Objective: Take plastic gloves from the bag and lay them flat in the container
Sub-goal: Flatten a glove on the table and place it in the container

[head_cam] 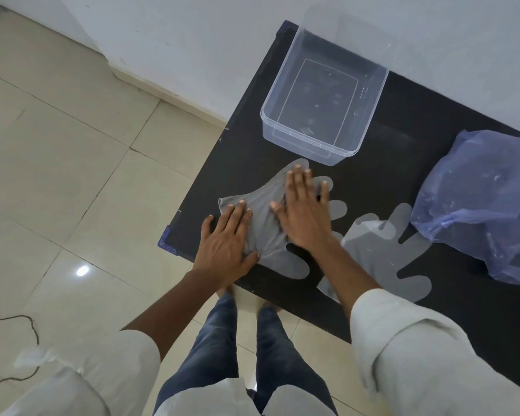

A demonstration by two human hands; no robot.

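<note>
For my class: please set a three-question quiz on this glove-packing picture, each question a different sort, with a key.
1. True or false: the clear container already holds a glove.
2. Both hands press on: A) the blue bag B) a plastic glove C) the container.
3. How many gloves lie on the black table?

Key: 1 false; 2 B, left hand and right hand flat on it; 3 at least two, the second glove beside the bag.

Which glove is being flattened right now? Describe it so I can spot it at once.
On the black table, just in front of the empty clear plastic container, lies a wrinkled translucent plastic glove. The left hand and right hand press flat on it; the other translucent glove, nearer the blue plastic bag, lies untouched.
</note>
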